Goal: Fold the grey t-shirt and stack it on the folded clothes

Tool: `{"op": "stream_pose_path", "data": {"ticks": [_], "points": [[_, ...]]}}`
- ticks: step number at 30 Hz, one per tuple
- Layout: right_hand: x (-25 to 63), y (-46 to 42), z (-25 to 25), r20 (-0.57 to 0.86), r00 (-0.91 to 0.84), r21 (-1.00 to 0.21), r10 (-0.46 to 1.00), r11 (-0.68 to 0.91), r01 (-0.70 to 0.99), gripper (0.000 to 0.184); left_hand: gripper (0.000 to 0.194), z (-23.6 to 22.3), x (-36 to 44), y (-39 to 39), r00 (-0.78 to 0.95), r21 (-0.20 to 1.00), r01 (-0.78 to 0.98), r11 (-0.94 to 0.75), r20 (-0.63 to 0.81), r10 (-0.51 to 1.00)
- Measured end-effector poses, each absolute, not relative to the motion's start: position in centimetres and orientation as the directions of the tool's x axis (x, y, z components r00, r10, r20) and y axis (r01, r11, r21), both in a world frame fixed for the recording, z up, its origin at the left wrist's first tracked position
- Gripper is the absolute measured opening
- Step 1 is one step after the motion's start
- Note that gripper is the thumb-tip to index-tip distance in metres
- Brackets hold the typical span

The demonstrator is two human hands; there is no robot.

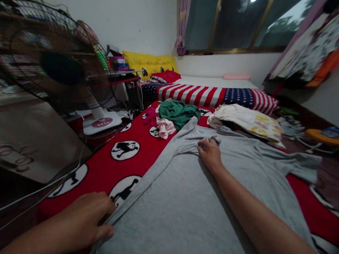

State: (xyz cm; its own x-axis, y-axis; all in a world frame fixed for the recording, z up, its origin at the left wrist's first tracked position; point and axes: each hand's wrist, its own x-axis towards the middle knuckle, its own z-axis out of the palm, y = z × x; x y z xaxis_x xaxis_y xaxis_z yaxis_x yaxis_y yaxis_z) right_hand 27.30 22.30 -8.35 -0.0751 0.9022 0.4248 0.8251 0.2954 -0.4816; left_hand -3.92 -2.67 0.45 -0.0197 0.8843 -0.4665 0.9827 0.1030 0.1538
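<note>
A grey short-sleeved T-shirt (180, 197) lies spread over a red blanket (100, 180) printed with black figures in white ovals. At its left edge, near the hem, my left hand (90, 217) has thumb and fingers closed on the fabric. Farther up, my right hand (210, 155) pinches a bit of the cloth near the collar, and its forearm crosses the shirt. Just beyond the shirt sits a heap of clothes: a green garment (180, 113), a pale pink one (166, 127) and a magenta one (150, 117). To their right rests a white garment with yellow print (246, 120).
A large fan (60, 67) stands at the left, with cables running along the bed's side. Behind is a second bed with a striped, starred cover (196, 95) and a yellow backrest (148, 61). An orange stool (323, 135) and hanging clothes (309, 53) are at right.
</note>
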Motion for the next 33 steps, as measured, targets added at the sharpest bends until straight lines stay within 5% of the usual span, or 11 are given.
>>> {"op": "stream_pose_path", "data": {"ticks": [6, 11, 18, 21, 25, 28, 30, 33], "points": [[27.7, 25.8, -3.1, 0.187, -0.161, -0.409, 0.969, 0.226, 0.884, 0.017, 0.028, 3.2, -2.4, -1.5, 0.113, 0.170, 0.985, -0.037, -0.467, 0.877], [28.1, 28.0, 2.3, 0.286, -0.182, -0.349, 0.941, 0.279, 0.895, 0.015, 0.032, 6.3, 0.8, 0.1, 0.225, 0.362, 0.930, -0.061, -0.431, 0.874], [29.8, 28.4, 3.6, 0.360, -0.157, -0.377, 0.920, 0.297, 0.877, 0.025, 0.037, 7.7, 6.8, 1.3, 0.431, 0.433, 0.873, -0.222, -0.476, 0.766], [31.4, 27.5, 0.0, 0.357, -0.090, -0.414, 0.930, 0.243, 0.877, 0.020, 0.039, 5.7, 9.4, 1.3, 0.583, 0.493, 0.803, -0.336, -0.532, 0.614], [33.0, 25.9, -5.6, 0.386, 0.032, -0.456, 0.922, 0.160, 0.875, 0.025, 0.047, 2.6, 12.6, 2.3, 0.768, 0.604, 0.589, -0.536, -0.625, 0.139], [33.5, 25.5, -8.3, 0.434, 0.095, -0.484, 0.896, 0.143, 0.863, 0.036, 0.036, 1.3, 14.4, 4.9, 0.881, 0.679, 0.439, -0.589, -0.454, 0.133], [33.8, 25.8, -9.2, 0.468, 0.122, -0.546, 0.875, 0.178, 0.819, 0.039, 0.018, 0.6, 15.0, 7.8, 0.893, 0.675, 0.431, -0.599, -0.223, 0.391], [34.2, 26.4, -9.8, 0.509, 0.156, -0.658, 0.847, 0.266, 0.704, 0.042, 0.024, -1.7, 14.8, 13.5, 0.587, 0.552, 0.577, -0.602, 0.233, 0.776]]}}
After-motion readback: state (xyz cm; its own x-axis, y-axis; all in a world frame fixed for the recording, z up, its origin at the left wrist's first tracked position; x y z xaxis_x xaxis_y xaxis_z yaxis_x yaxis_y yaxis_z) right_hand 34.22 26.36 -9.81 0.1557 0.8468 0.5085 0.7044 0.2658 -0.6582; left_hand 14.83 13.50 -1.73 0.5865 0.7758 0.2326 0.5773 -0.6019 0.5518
